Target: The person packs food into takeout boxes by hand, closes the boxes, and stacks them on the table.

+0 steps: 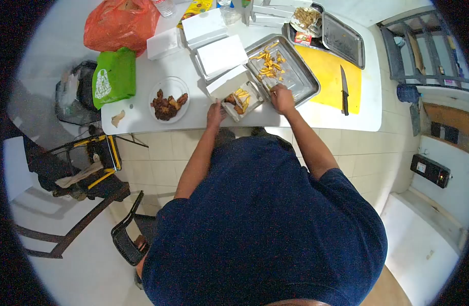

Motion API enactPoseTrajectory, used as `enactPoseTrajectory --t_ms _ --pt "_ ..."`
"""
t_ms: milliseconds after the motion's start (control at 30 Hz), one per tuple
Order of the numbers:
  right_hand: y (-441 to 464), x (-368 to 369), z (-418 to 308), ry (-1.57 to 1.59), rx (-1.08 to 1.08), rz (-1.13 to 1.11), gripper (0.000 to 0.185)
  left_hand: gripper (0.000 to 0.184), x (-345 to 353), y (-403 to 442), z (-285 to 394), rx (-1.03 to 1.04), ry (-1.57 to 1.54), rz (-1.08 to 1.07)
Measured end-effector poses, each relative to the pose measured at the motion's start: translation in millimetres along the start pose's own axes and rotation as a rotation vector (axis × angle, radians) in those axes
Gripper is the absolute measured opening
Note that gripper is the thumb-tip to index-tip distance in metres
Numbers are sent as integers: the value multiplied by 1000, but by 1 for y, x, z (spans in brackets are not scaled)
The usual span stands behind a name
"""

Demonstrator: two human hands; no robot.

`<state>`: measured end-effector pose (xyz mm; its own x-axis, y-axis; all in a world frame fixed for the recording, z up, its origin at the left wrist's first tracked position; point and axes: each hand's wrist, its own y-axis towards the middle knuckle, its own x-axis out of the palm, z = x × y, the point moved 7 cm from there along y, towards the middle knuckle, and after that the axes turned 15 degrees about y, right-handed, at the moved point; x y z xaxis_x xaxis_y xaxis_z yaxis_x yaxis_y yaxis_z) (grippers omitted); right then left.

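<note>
An open white food box (252, 108) stands near the table's front edge, its lid raised at the back. Fries (241, 94) and browned pieces of chicken (231, 99) lie in it. My left hand (214, 115) grips the box at its left side. Just right of the box, my right hand (282, 99) is closed over the near left edge of a metal tray (309, 81); what its fingers hold is hidden. Loose fries (269, 64) are scattered in the tray. To the left, a white plate (179, 85) carries browned fried chicken (166, 110).
Closed white boxes (223, 56) stand behind the open one. A knife (344, 92) lies on a yellow cutting board (321, 69) at right. Another metal tray (343, 41) leans behind. Green (114, 76) and red bags (119, 25) sit at left.
</note>
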<state>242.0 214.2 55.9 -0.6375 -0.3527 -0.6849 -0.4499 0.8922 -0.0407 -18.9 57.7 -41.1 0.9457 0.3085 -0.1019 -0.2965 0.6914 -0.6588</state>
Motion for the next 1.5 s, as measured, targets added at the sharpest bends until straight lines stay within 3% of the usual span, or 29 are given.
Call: enactPoseTrajectory --t_ms 167,367,500,533,633,667,800,900,933,1033,1067,1167,1267,1500 --pt "-10 -35 39 -105 232 43 13 63 2 -6 10 55 -12 -22" --pt "-16 -26 43 -3 193 54 16 67 0 -1 7 43 5 -1" --pt "-8 -9 27 191 244 25 20 61 -5 -1 13 161 47 91" --pt "-3 -5 15 273 147 -34 23 59 -7 -2 19 246 97 121" --pt "7 -7 -20 466 138 -25 27 51 -15 -12 40 403 250 231" --pt "12 1 -20 536 102 -62 43 49 -18 -18 50 438 302 271" --pt "27 0 -56 587 37 -113 58 45 -20 -43 83 517 355 287" --pt "37 -1 -80 507 -163 -142 61 46 -23 -50 93 551 396 309" --pt "37 -1 -84 549 -124 -193 63 48 -23 -59 102 564 418 320" --pt "36 2 -88 575 -95 -231 66 54 -26 -74 129 674 562 310" --pt "35 3 -86 515 -200 -152 61 57 -25 -78 135 720 625 296" --pt "27 -4 -92 503 -250 -182 57 61 -26 -86 139 737 700 246" --pt "16 5 -84 485 -154 -283 54 58 -29 -93 136 803 746 304" --pt "-7 5 -99 355 -250 -306 53 47 -32 -92 122 770 695 251"
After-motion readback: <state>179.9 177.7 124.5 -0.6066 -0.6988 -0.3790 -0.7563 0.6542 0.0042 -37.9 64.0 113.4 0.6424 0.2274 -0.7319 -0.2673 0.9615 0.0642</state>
